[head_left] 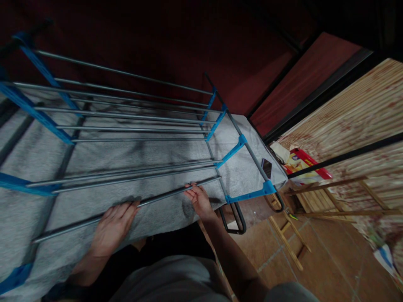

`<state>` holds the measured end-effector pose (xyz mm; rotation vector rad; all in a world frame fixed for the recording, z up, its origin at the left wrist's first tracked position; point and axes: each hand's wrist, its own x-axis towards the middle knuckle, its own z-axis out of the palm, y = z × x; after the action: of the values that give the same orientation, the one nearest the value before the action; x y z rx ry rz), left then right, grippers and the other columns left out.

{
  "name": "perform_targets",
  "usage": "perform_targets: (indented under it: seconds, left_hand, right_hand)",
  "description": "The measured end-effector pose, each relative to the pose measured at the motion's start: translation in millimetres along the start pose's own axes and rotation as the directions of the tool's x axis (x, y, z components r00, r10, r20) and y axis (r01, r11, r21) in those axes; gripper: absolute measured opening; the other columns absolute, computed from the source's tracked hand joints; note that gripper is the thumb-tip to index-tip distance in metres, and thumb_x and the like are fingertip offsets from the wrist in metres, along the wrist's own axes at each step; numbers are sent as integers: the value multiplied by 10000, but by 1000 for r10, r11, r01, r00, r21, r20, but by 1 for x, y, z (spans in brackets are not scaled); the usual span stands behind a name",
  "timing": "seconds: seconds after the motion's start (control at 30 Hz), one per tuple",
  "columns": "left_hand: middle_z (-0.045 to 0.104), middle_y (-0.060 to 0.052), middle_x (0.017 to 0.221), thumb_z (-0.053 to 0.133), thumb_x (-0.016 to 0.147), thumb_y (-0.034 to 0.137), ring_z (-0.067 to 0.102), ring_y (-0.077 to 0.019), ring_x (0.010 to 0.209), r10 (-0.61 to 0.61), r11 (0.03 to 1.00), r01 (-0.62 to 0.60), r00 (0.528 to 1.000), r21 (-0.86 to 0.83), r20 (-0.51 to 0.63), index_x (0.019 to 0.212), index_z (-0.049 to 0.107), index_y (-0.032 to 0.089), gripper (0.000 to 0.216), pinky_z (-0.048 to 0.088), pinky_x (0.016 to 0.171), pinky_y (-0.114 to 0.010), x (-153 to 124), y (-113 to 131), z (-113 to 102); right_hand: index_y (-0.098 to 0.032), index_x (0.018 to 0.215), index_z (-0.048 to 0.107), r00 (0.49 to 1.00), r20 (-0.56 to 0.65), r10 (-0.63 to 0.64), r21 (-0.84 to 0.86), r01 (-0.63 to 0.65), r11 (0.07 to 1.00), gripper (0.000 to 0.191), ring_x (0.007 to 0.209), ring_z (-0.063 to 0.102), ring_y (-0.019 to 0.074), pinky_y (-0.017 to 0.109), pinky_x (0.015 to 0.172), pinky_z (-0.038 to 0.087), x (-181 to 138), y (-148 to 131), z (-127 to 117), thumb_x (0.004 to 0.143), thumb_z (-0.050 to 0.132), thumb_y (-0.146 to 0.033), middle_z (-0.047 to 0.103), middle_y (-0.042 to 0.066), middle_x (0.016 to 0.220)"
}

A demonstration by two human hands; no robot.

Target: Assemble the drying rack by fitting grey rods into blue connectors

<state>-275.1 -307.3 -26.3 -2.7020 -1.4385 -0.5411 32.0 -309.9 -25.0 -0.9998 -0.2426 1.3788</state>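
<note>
A clothes drying rack [233, 152] with blue plastic joints and grey metal rods stands before me. A grey towel [126, 155] lies spread beneath the rods, draped over the rack's lower level. My left hand [113, 224] rests flat on the towel at the near edge, fingers stretched out, touching the nearest rod [157, 197]. My right hand [200, 200] lies open on the towel just under the same rod, fingers apart. Neither hand holds anything.
To the right stands a wooden slatted wall [355, 121] with a red and yellow package [302, 163] at its foot. Wooden frame pieces [289, 241] lie on the tiled floor [330, 260]. A dark red wall [189, 46] is behind the rack.
</note>
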Motion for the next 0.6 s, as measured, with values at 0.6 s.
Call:
perform_targets:
  seconds: [0.6]
  left_hand:
    - [733, -111, 900, 378, 1071, 377, 680, -287, 857, 47, 998, -43, 996, 47, -82, 1109, 710, 151, 403, 458, 837, -415, -3, -5, 7]
  right_hand:
    - [-255, 930, 654, 997, -61, -48, 5, 48, 999, 157, 959, 748, 200, 387, 966, 588, -3, -9, -2, 790, 724, -260, 787, 22, 945]
